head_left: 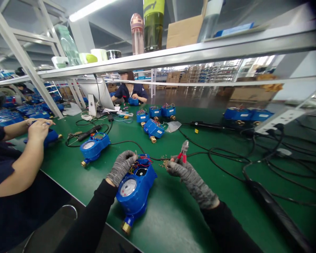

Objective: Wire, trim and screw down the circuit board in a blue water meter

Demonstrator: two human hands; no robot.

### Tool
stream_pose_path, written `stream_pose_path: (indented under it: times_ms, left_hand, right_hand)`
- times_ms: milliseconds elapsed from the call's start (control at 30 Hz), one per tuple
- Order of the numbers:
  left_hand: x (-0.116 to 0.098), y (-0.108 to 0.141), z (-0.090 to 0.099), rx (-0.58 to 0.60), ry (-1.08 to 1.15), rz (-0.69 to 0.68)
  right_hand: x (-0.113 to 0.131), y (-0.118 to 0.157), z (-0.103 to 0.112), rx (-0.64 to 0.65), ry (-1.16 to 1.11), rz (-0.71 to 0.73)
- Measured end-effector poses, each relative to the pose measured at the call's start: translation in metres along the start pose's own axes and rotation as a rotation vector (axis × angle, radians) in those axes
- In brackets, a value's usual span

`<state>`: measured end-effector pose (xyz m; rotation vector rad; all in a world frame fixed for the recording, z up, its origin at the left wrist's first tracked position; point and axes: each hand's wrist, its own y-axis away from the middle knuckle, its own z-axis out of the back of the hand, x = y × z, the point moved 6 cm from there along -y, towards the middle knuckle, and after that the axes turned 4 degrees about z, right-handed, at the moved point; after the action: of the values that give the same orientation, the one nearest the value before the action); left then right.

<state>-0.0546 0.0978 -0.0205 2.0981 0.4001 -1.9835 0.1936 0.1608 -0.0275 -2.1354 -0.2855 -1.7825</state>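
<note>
Over the table (171, 218), the right hand (185, 173) grips pliers (184, 150); the left hand (122, 167), hold unclear, meets an uncovered, seemingly unfinished meter (140, 191).

red-handled pliers (184, 151) in right hand (184, 171)

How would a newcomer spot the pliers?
On the green table, find the open blue water meter nearest the camera. Right of it, the gloved right hand holds the pliers: red handles, silver head, unlike the brass-coloured bits nearby.
</note>
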Motion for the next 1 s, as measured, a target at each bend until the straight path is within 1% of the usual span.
stream_pose_path:
  times_ms: [133, 233, 300, 400, 467, 500, 533, 600, 633, 667, 733, 800, 900, 1000]
  left_hand:
    - [-0.004, 0.006, -0.004, 0.03, 0.013, -0.05]
    - [-0.007, 0.012, -0.013, 0.057, 0.04, -0.078]
    - [-0.008, 0.014, -0.021, 0.064, 0.069, -0.1]
    - [-0.012, 0.012, -0.031, 0.055, 0.139, -0.137]
    - [-0.016, 0.009, -0.036, 0.062, 0.178, -0.125]
    - [-0.017, 0.008, -0.04, 0.106, 0.181, -0.087]
    - [-0.018, 0.007, -0.046, 0.188, 0.172, -0.036]
    - [-0.02, 0.01, -0.059, 0.389, 0.136, 0.057]
    - [-0.021, 0.011, -0.063, 0.464, 0.124, 0.078]
    - [-0.022, 0.012, -0.065, 0.502, 0.125, 0.078]
    - [-0.022, 0.009, -0.064, 0.487, 0.166, 0.063]
    - [-0.018, 0.006, -0.062, 0.448, 0.235, 0.069]
    - [-0.009, 0.003, -0.06, 0.408, 0.313, 0.101]
    - [-0.004, 0.003, -0.054, 0.346, 0.312, 0.102]
  right_hand:
    - [-0.018, -0.009, -0.029, 0.074, -0.038, -0.071]
    - [-0.02, -0.014, -0.046, 0.099, -0.122, -0.079]
    - [-0.017, -0.019, -0.047, 0.07, -0.179, -0.063]
    - [-0.012, -0.022, -0.043, 0.022, -0.257, -0.048]
    - [-0.007, -0.02, -0.04, -0.013, -0.297, -0.028]
    - [-0.004, -0.019, -0.04, -0.031, -0.31, -0.014]
    - [-0.001, -0.017, -0.041, -0.048, -0.32, -0.001]
    - [0.005, -0.012, -0.044, -0.074, -0.319, 0.025]
    - [0.008, -0.011, -0.045, -0.075, -0.303, 0.034]
    - [0.012, -0.009, -0.045, -0.067, -0.272, 0.04]
    - [0.02, -0.006, -0.04, -0.036, -0.127, 0.06]
    - [0.031, -0.003, -0.026, -0.034, 0.128, 0.119]
    - [0.053, 0.006, 0.001, -0.098, 0.583, 0.308]
    - [0.069, 0.016, 0.012, -0.059, 0.955, 0.491]
